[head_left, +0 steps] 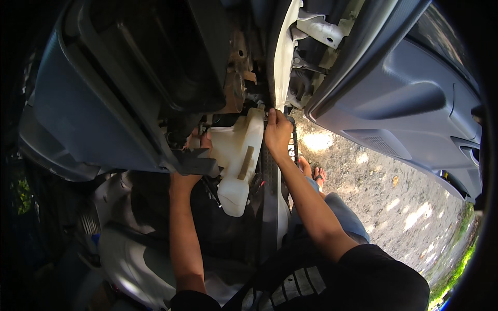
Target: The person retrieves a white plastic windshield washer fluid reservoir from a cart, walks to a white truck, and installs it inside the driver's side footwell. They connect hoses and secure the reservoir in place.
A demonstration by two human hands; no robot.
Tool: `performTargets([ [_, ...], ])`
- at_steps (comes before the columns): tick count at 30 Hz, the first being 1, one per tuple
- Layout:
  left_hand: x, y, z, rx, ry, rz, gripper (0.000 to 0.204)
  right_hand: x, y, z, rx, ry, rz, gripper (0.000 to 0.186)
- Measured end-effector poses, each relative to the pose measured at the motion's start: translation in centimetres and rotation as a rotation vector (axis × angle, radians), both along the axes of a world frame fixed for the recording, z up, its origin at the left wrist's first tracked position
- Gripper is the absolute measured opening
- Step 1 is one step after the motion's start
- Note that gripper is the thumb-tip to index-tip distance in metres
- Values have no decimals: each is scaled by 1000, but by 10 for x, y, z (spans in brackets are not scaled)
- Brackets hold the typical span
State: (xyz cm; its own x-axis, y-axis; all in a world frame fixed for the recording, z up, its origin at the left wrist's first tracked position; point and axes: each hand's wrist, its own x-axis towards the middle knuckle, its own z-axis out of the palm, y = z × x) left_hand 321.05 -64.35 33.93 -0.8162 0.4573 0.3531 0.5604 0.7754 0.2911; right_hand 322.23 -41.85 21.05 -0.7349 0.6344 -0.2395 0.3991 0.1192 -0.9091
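Note:
A white plastic housing (236, 160) hangs below the dark underside of a car's dashboard (155, 62). My left hand (199, 142) reaches up behind the housing's left side, partly hidden by a black bracket (194, 161), with fingers resting against the white plastic. My right hand (277, 133) is at the housing's upper right corner, fingers closed on its edge beside the door sill. What the fingertips pinch is hidden.
The open grey car door (410, 103) stands to the right. Below it is gravel ground (384, 192) with my sandalled foot (314, 173). A black sill strip (270, 202) runs down the middle. The footwell floor (135, 254) lies lower left.

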Motion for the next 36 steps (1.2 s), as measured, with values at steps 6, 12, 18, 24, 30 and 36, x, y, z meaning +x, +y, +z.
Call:
performTargets([
  [6,-4,-9,-11,-198,187,-79,40,-36,27,5,217,176,597,31],
  [12,-1,4,5,-170,90,-3,23,-135,10,-37,605,-83,1263,32],
  [18,-10,11,7,-36,-29,61,41,-148,6,-2,857,-696,1243,36],
  [24,-11,8,0,14,2,57,45,-153,6,27,959,-712,1432,33],
  [30,-10,10,1,6,39,76,37,-172,17,-6,960,-659,1387,33],
  [36,-9,10,7,38,-110,48,35,-169,23,-15,938,-650,1386,33],
])
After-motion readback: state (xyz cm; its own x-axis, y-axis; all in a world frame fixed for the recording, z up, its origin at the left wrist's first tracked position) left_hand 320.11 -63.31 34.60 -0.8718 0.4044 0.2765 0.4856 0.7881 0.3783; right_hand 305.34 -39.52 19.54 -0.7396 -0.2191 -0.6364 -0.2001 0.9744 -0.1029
